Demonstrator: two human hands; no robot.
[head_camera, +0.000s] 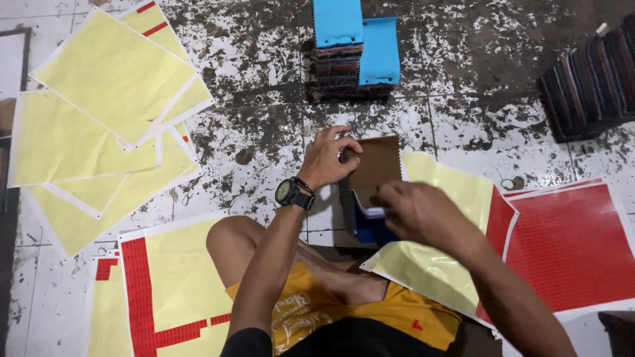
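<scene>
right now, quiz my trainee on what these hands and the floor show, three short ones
1. True or false: the left hand wears a dark wristwatch.
2. Which colour tops the fabric stack at the far edge of the floor? A red, B blue, C green.
3. Fill in: the right hand presses a small ___ piece against the brown swatch book.

Key
1. True.
2. B; blue pieces lie on top of the stack.
3. White; the piece sits at the fingertips, with the left hand's grip on the book's upper edge.
</scene>
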